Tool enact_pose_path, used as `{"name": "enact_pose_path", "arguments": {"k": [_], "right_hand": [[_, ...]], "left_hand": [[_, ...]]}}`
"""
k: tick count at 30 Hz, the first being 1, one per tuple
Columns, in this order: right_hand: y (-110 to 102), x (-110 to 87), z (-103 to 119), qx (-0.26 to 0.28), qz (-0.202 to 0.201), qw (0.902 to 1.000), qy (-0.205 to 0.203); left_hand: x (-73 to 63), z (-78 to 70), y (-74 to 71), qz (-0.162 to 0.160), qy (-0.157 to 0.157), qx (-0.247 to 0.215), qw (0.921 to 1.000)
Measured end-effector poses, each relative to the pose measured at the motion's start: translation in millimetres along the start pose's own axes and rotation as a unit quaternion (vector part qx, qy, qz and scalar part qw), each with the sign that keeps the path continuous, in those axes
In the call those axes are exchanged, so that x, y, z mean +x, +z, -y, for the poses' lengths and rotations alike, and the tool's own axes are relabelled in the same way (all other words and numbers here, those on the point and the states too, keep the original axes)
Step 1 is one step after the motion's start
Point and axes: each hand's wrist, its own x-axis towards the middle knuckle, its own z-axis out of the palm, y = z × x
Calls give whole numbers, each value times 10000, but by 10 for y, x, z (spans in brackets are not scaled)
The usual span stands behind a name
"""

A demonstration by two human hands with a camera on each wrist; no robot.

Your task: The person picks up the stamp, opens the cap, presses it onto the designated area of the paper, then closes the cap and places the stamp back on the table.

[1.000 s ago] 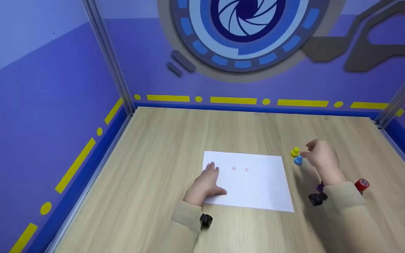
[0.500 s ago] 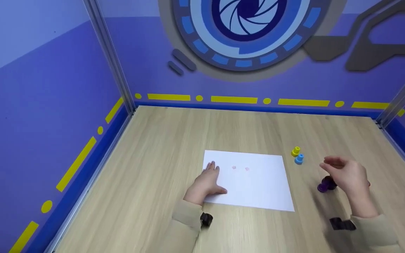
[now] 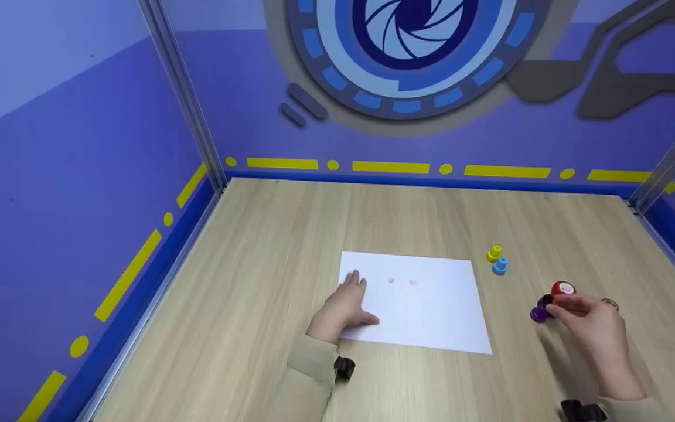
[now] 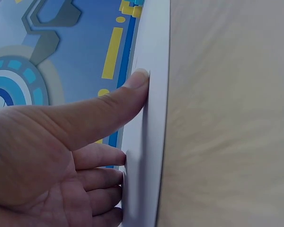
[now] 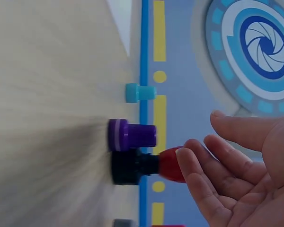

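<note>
Carrying all I list: one wooden surface [image 3: 255, 246]. White paper [image 3: 425, 319], wood showing past all four edges. Left hand [image 3: 340, 310], fingers extended, thumb spread, laid across the sheet's left edge. Right hand [image 3: 598, 331], thumb apart from fingertips, gripping nothing I can see, just beside a red-topped stamp [image 5: 172, 164]. Purple stamp [image 3: 538, 315], close against its black body, a wide strip of wood between it and the paper's right edge. Blue stamp [image 3: 500, 267], yellow stamp [image 3: 494, 254], close together, near that edge. Pink marks [image 3: 391, 280], two, on the sheet.
</note>
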Motion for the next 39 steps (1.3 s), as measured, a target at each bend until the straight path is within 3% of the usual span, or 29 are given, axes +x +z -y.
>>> {"name": "enact_pose_path", "arguments": {"k": [6,19,21,28,39], "right_hand": [[108,-10,-118,133,217,9987,447],[172,104,-113,48,1003,9916,817],[182,117,-111,19,1067,9912,779],[217,147,-107,-193,1042,9943,83],[267,163,-73,-12,1223,9921,267]], "left_hand": [[-1,-3,11,-13,-28,4,10000],[-1,4,18,2,-27,-11,10000],[-4,2,19,14,-30,-41,10000],[1,-8,-5,76,-9,-9,10000],[2,1,-8,67,1,60,10000]]}}
